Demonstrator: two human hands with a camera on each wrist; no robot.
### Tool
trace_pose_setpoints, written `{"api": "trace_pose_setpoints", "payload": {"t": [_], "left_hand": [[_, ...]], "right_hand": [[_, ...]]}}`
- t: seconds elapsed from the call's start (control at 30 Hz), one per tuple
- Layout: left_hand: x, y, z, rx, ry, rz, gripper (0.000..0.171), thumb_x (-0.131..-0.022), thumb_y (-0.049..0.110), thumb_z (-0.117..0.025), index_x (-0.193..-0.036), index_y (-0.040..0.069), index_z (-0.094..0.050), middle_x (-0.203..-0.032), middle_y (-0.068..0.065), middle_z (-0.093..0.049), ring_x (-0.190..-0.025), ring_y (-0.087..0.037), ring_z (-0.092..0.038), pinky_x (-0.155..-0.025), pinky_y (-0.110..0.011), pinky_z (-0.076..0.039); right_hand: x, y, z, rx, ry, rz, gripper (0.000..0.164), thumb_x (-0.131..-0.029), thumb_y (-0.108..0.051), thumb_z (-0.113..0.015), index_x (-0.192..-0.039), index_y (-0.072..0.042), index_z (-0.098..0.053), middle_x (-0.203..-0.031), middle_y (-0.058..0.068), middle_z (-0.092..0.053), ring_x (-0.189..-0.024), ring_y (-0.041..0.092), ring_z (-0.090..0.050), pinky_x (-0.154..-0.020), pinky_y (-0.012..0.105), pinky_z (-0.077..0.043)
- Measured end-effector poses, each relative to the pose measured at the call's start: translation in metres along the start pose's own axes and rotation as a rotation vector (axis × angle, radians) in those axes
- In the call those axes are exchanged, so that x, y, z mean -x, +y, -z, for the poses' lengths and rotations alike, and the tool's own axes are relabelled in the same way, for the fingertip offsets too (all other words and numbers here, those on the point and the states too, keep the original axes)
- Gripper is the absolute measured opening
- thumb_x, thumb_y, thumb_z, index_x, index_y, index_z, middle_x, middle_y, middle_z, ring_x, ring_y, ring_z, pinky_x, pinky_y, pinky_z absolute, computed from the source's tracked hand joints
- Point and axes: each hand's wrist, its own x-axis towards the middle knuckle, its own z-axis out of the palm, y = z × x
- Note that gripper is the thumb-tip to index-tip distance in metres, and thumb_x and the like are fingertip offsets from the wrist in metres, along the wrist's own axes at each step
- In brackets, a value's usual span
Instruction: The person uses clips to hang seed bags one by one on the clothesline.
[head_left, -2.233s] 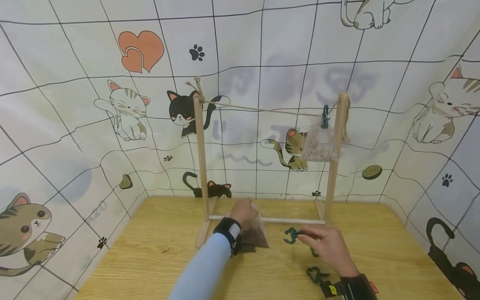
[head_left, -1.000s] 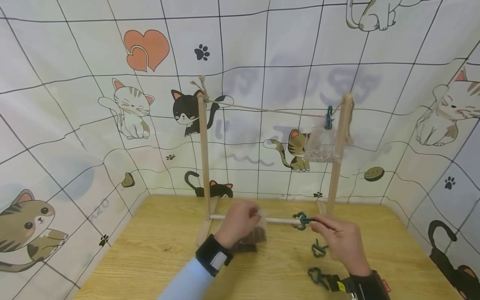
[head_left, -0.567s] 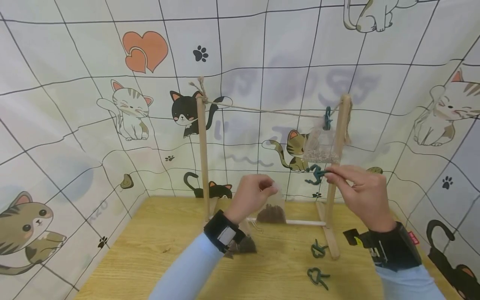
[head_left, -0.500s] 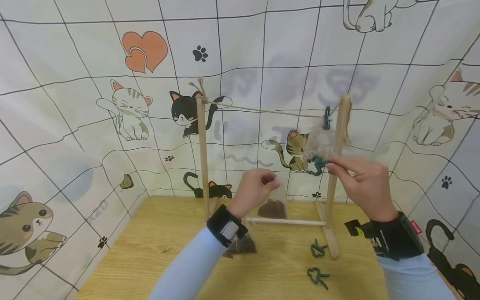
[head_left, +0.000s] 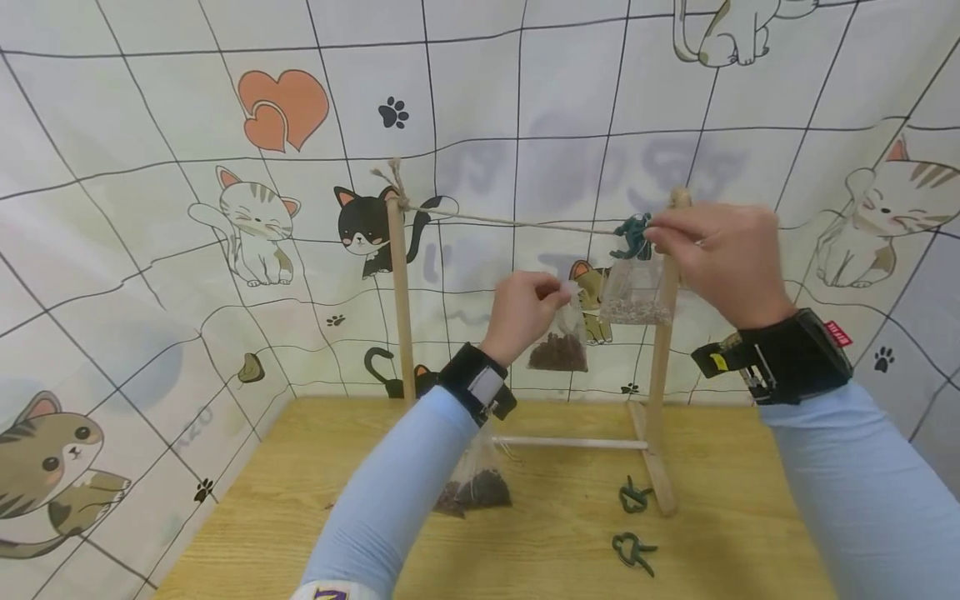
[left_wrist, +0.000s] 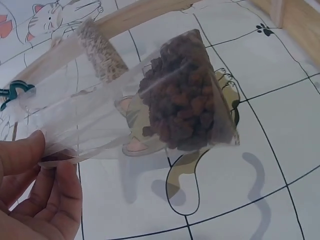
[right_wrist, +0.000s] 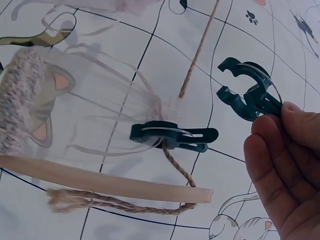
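Observation:
My left hand pinches the top of a sheer drawstring bag filled with reddish-brown pebbles, held in mid-air below the rope. Between thumb and fingers, my right hand squeezes a dark green plastic clip by its handles; its jaws are spread around nothing. A second green clip grips the rope and the gathered neck of another sheer bag with pale granules, which hangs near the right post. In the right wrist view the held clip is apart from the hanging one.
The rope runs between two wooden posts of a stand on a wooden table. Two loose green clips lie at the front right. Bags with dark contents sit partly behind my left forearm. A cat-print sheet surrounds the table.
My left hand has lifted the pebble bag off the table, up and to the right. My right hand has raised its clip from near the table to rope height.

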Motion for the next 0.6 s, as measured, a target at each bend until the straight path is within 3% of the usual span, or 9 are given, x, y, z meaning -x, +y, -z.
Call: {"api": "trace_pose_setpoints", "payload": {"t": [0.07, 0.23, 0.4, 0.6], "left_hand": [[-0.009, 0.002, 0.001, 0.012, 0.012, 0.023, 0.017, -0.097, 0.016, -0.073, -0.109, 0.005, -0.080, -0.099, -0.008, -0.079, -0.085, -0.017, -0.073, -0.073, -0.020, -0.054], [-0.027, 0.007, 0.003, 0.043, 0.052, 0.072, 0.019, -0.098, 0.018, -0.073, -0.111, 0.005, -0.080, -0.102, -0.009, -0.079, -0.087, -0.019, -0.073, -0.072, -0.023, -0.054], [-0.040, 0.008, 0.004, 0.076, 0.071, 0.119, 0.019, -0.098, 0.018, -0.073, -0.112, 0.006, -0.080, -0.103, -0.008, -0.079, -0.089, -0.020, -0.072, -0.073, -0.025, -0.053], [-0.051, 0.013, 0.005, 0.156, 0.060, 0.194, 0.022, -0.098, 0.020, -0.073, -0.115, 0.007, -0.079, -0.105, -0.007, -0.078, -0.089, -0.018, -0.073, -0.071, -0.025, -0.055]], "right_hand": [[-0.008, 0.001, -0.001, -0.006, -0.034, -0.020, 0.007, -0.086, 0.000, -0.081, -0.092, 0.003, -0.080, -0.085, 0.021, -0.076, -0.070, 0.039, -0.074, -0.068, -0.002, -0.029], [-0.026, 0.003, -0.006, 0.009, -0.158, -0.089, 0.007, -0.091, -0.004, -0.077, -0.094, 0.000, -0.081, -0.085, 0.019, -0.077, -0.063, 0.037, -0.071, -0.057, 0.005, -0.028], [-0.039, 0.004, -0.011, 0.028, -0.296, -0.155, 0.011, -0.095, -0.006, -0.072, -0.096, 0.000, -0.082, -0.076, 0.015, -0.076, -0.054, 0.024, -0.059, -0.050, 0.018, -0.029], [-0.050, 0.003, -0.019, -0.018, -0.423, -0.296, 0.015, -0.097, -0.007, -0.070, -0.103, 0.002, -0.081, -0.082, 0.019, -0.077, -0.062, 0.026, -0.066, -0.051, 0.019, -0.039]]}}
